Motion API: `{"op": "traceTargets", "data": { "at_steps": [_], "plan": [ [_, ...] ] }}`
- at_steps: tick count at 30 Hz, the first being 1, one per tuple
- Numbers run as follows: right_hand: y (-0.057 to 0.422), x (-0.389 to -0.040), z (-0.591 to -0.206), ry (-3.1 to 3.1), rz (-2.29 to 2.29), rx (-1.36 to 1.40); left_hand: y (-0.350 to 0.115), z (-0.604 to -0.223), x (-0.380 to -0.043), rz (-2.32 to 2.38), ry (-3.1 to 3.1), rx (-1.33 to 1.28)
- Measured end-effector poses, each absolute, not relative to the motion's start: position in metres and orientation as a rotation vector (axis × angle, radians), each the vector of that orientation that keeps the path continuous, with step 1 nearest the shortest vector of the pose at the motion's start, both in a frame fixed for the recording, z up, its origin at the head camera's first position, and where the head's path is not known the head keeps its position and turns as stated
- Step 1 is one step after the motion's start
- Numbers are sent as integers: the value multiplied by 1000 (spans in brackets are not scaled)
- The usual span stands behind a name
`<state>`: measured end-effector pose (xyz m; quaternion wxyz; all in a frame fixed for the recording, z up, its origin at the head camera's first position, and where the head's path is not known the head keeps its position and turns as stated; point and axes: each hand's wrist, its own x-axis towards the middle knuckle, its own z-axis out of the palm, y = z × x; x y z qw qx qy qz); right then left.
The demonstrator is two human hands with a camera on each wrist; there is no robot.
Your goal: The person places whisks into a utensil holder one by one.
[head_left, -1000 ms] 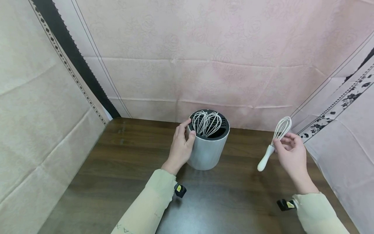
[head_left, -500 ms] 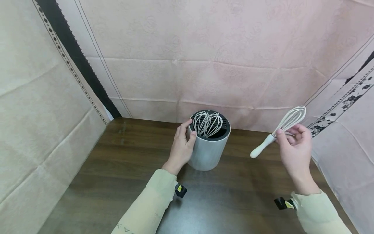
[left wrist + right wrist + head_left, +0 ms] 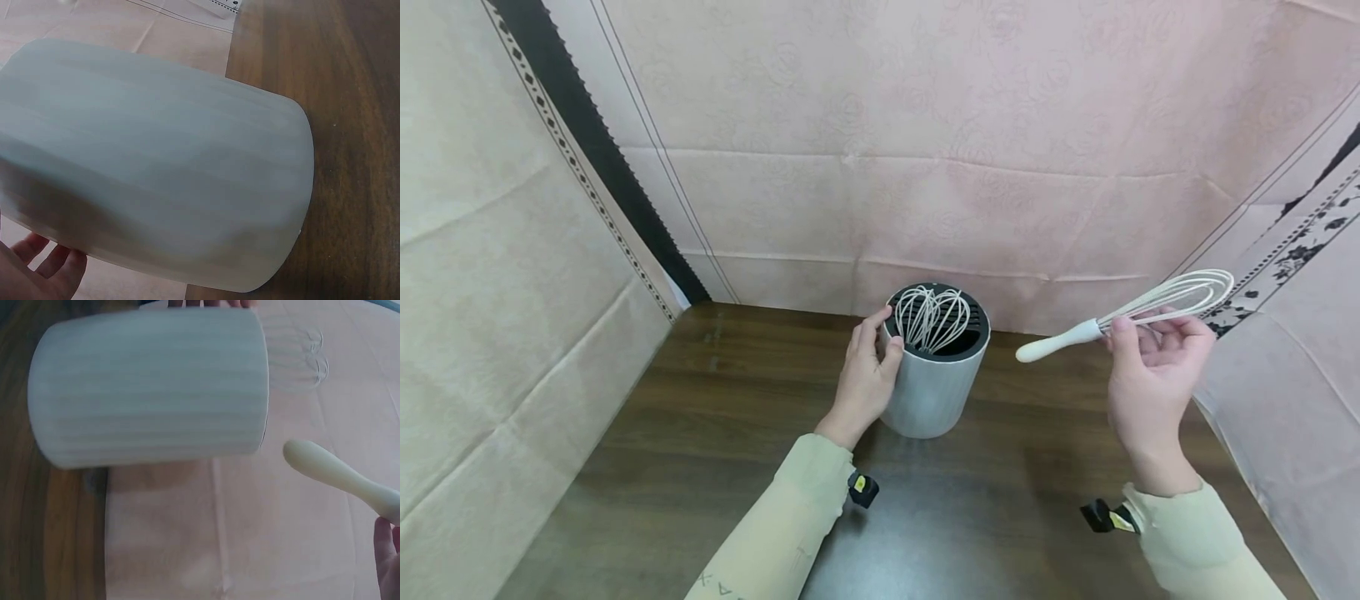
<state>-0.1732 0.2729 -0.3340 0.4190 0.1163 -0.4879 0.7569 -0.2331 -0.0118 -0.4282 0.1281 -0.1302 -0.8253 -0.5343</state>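
A white-grey utensil holder [image 3: 928, 400] with a black slotted top stands upright on the table, filling much of the left wrist view. White wire whisk heads [image 3: 928, 321] stick out of its opening, their handles hidden inside. My left hand [image 3: 865, 379] grips the holder's left side near the rim, thumb in front; some fingertips [image 3: 74, 269] show along its edge in the left wrist view. To the right, my right hand [image 3: 1157, 383] pinches another white whisk [image 3: 1060, 341] by the wires just above the handle. The whisk lies nearly level in the air, handle end [image 3: 312, 459] pointing at the holder.
The brown wooden table [image 3: 737, 467] ends at a pale pink cloth backdrop [image 3: 962, 208] close behind the holder. Cloth walls also rise on the left [image 3: 535, 333] and right [image 3: 1292, 392].
My right hand has raised the whisk and turned it from a steep slant to nearly level, its handle end swinging up and left toward the holder. The left hand and holder have stayed put.
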Motion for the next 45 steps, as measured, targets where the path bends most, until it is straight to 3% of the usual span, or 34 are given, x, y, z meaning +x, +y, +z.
{"op": "traceTargets", "data": {
  "at_steps": [11,25,45],
  "plan": [
    [230,-192,-329,-1155,1883,293,-12,-428,-233,-1549,-2403,-370],
    [209,-210,-356,-1345,1837,320,-11,-428,-233,-1537,-2403,-381],
    [187,-184,-350,-1981,1567,283,-8,-431,-237,-1517,-2368,-386]
  ]
}}
